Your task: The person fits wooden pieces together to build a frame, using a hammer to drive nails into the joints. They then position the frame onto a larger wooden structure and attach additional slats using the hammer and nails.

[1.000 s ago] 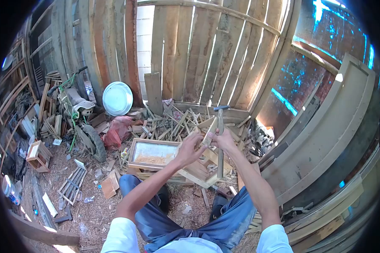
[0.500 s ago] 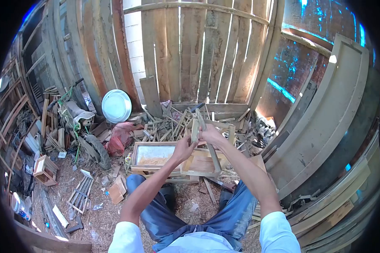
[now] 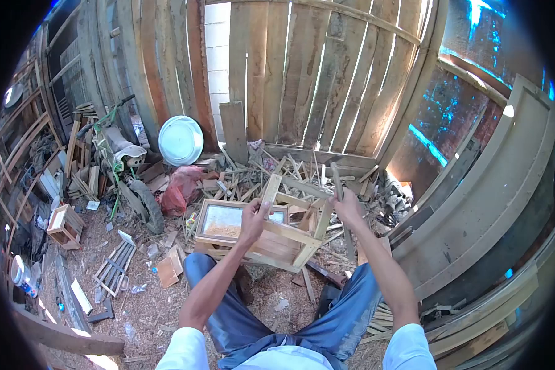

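Note:
My left hand (image 3: 253, 221) is closed around one side of a light wooden frame (image 3: 293, 232), which it holds tilted above a box. My right hand (image 3: 349, 208) is off the frame's right side, its fingers closed round a long, thin greyish strip (image 3: 336, 176) that looks like wood. The strip sticks out above and below the fist. Under the frame, between and beyond my knees, lies a wooden box (image 3: 207, 239) with a pale panel (image 3: 228, 217) on top, sprinkled with sawdust. The frame hides part of the box's right side.
Wood offcuts (image 3: 246, 179) are heaped against the plank wall (image 3: 302, 80). A white basin (image 3: 180, 140), a red plastic bag (image 3: 180, 188) and a wheel (image 3: 147, 208) stand left. A small slatted rack (image 3: 115, 265) lies on the shavings. A large panel (image 3: 475, 203) leans at right.
My hands have moved apart: the right hand has gone right with the strip, away from the left. The frame has turned and tilted in my left hand. The view has shifted slightly.

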{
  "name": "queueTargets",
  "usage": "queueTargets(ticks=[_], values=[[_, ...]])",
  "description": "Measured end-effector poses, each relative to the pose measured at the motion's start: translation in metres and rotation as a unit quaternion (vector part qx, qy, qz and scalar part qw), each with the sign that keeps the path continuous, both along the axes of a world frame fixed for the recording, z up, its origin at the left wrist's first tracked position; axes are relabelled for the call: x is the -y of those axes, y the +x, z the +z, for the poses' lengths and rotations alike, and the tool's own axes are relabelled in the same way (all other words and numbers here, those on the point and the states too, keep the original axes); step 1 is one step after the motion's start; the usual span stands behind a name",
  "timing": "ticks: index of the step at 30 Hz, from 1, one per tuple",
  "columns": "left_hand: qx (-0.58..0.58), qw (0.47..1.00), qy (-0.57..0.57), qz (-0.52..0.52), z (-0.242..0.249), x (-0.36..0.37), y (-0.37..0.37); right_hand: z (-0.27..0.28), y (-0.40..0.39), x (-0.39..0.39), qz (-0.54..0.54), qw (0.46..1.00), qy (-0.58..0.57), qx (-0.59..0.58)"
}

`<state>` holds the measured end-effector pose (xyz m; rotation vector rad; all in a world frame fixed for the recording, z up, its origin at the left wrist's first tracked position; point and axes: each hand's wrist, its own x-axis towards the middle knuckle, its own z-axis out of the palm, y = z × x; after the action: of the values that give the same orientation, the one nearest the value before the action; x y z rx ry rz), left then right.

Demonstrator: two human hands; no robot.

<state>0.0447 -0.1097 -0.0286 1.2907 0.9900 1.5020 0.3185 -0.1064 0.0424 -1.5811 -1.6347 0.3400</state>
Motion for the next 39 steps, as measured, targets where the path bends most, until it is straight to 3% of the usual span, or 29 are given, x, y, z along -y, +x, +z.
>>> queueTargets(ticks=[1,3,6,7,9,11,14,17,19,21,23,25,26,29,33,35,36,38,39], values=[[0.001,1.0,-0.002,-0.005,0.006,-0.004,-0.001,-0.002,0.005,0.001,-0.047,0.999,0.023,0.009],[0.007,1.0,0.027,-0.014,0.019,-0.011,-0.006,-0.013,0.013,-0.002,-0.028,0.998,0.027,-0.049],[-0.031,0.998,0.047,0.019,0.038,-0.017,-0.011,-0.011,0.008,-0.001,0.037,0.966,-0.038,-0.254],[-0.043,0.997,0.058,0.039,0.046,-0.016,-0.013,-0.012,0.001,-0.003,0.038,0.965,-0.044,-0.257],[-0.04,0.995,0.07,0.055,0.062,-0.01,-0.007,-0.016,-0.011,-0.005,0.091,0.891,-0.081,-0.437],[-0.034,0.993,0.086,0.072,0.066,-0.013,-0.004,-0.039,-0.014,-0.021,0.102,0.892,-0.069,-0.434],[-0.184,0.957,0.149,0.169,0.067,-0.016,-0.004,-0.054,-0.022,-0.035,0.06,0.934,-0.068,-0.346],[-0.195,0.947,0.155,0.201,0.042,-0.025,-0.003,-0.079,-0.04,-0.041,0.051,0.931,-0.099,-0.348],[-0.171,0.957,0.132,0.194,0.013,-0.034,-0.009,-0.106,-0.049,-0.046,0.045,0.937,-0.089,-0.334],[-0.044,0.987,0.051,0.149,0.005,-0.029,-0.011,-0.105,-0.052,-0.038,0.009,0.983,-0.087,-0.161],[-0.115,0.982,0.033,0.144,0.007,-0.037,-0.028,-0.089,-0.055,-0.035,0.015,0.98,-0.116,-0.16],[0.013,0.985,0.083,0.149,0.009,-0.059,-0.042,-0.072,-0.056,-0.038,0.068,0.963,-0.107,-0.236],[0.014,0.986,0.086,0.145,0.015,-0.069,-0.052,-0.068,-0.058,-0.04,0.105,0.956,-0.043,-0.271],[0.04,0.991,0.036,0.125,0.018,-0.082,-0.075,-0.042,-0.062,-0.045,0.151,0.949,0.001,-0.278],[0.108,0.985,-0.024,0.131,0.002,-0.11,-0.08,-0.049,-0.067,-0.056,0.205,0.923,-0.023,-0.325],[-0.003,0.991,-0.008,0.133,-0.021,-0.127,-0.085,-0.048,-0.074,-0.051,0.18,0.927,-0.052,-0.326],[-0.004,0.991,-0.009,0.132,-0.016,-0.128,-0.081,-0.049,-0.076,-0.05,0.168,0.934,-0.046,-0.31],[-0.19,0.934,0.065,0.297,-0.005,-0.125,-0.074,-0.05,-0.083,-0.047,0.158,0.941,-0.041,-0.297],[-0.191,0.933,0.066,0.298,0.007,-0.116,-0.068,-0.042,-0.087,-0.044,0.14,0.945,-0.03,-0.294]])
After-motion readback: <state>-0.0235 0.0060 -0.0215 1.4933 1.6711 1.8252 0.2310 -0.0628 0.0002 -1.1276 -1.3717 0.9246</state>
